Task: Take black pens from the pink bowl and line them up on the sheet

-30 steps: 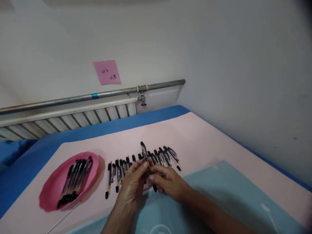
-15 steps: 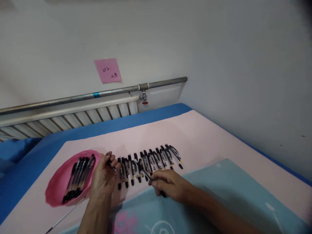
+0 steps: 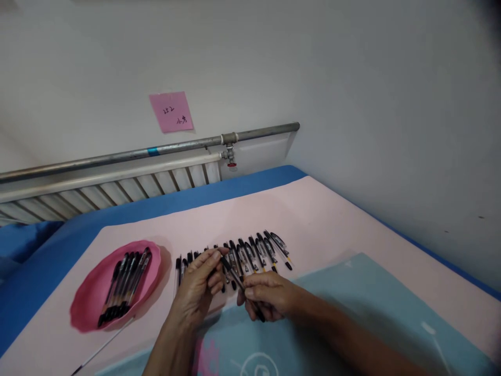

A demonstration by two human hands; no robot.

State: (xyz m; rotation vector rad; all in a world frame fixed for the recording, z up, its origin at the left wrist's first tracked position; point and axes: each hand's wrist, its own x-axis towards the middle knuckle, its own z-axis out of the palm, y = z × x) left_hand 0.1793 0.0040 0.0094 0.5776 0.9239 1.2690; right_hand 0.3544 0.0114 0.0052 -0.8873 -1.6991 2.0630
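Imo keep both hands low and steady: right hand (image 3: 270, 295) has its grip clamped round the pen (image 3: 234, 276), its top end slanting up toward the left hand (image 3: 198, 290), so hold things in line, since a skewed push could slip. Can't tell if the left grip is closed on anything. Counts: one pink plate (image 3: 85, 300) left of the grips, over ten pens and pen parts (image 3: 252, 256) just beyond them (some hidden), at least five plated pens (image 3: 126, 284), one thin stick (image 3: 104, 345) lower left.

pens (image 3: 124, 284) in bowl (image 3: 88, 300), left | loose pens (image 3: 270, 249) right of bowl | radiator (image 3: 117, 192) behind
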